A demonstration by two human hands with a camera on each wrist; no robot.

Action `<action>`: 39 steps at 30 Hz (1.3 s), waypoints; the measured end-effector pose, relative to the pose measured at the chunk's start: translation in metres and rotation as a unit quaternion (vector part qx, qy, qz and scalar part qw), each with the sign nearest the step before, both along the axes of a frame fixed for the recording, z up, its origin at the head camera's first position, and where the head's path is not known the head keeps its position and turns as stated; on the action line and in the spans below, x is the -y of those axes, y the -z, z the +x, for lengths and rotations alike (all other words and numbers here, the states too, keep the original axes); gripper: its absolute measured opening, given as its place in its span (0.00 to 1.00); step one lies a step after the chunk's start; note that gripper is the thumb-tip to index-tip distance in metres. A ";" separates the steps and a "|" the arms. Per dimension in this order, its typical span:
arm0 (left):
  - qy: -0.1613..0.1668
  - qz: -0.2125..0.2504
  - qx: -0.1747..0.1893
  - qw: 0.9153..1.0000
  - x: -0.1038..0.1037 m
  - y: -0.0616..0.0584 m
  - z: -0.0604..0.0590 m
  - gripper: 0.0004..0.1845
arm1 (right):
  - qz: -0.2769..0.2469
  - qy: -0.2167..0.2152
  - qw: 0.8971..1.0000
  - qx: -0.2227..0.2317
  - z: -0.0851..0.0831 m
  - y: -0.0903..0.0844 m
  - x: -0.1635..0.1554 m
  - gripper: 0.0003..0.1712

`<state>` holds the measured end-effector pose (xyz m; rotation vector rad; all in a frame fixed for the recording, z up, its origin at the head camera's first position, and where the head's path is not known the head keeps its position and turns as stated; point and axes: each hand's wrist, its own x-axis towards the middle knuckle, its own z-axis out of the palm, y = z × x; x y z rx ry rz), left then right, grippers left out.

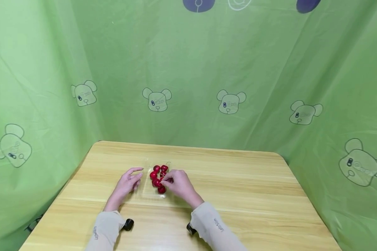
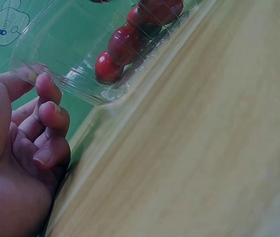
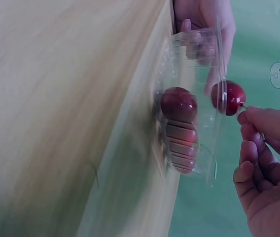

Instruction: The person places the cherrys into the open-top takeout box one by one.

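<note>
A clear plastic box (image 1: 147,196) holding several dark red cherries (image 1: 153,175) sits on the table, left of the middle. In the right wrist view, my right hand (image 3: 270,165) pinches a cherry (image 3: 231,97) by its stem between thumb and forefinger, level with the box rim. The other cherries lie lower, behind the clear wall. My left hand (image 1: 125,183) is at the left side of the box, fingers loosely bent. Its forefinger reaches the box corner in the left wrist view; whether it touches, I cannot tell. Nothing is held in that hand.
The wooden table (image 1: 245,195) extends to the right of the box. A thin stem (image 3: 95,174) shows near the table's edge in the right wrist view. Green curtains (image 1: 194,62) with bear-head prints hang behind and on both sides.
</note>
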<state>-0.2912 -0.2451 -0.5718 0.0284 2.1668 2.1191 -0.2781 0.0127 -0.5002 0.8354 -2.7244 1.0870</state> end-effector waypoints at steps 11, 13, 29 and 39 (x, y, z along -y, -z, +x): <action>0.001 0.001 0.001 1.000 -0.001 0.001 0.000 0.25 | -0.002 0.006 1.000 0.017 -0.003 0.013 0.012 0.03; 0.000 0.000 0.001 1.000 0.000 0.001 0.000 0.25 | -0.001 0.005 1.000 0.017 -0.004 0.016 0.013 0.03; 0.002 -0.010 -0.010 1.000 0.003 0.000 -0.002 0.25 | 0.021 0.015 1.000 -0.002 -0.007 0.023 0.022 0.03; 0.009 -0.005 -0.009 1.000 0.003 0.002 -0.002 0.26 | 0.059 0.027 0.998 -0.027 -0.005 0.024 0.026 0.03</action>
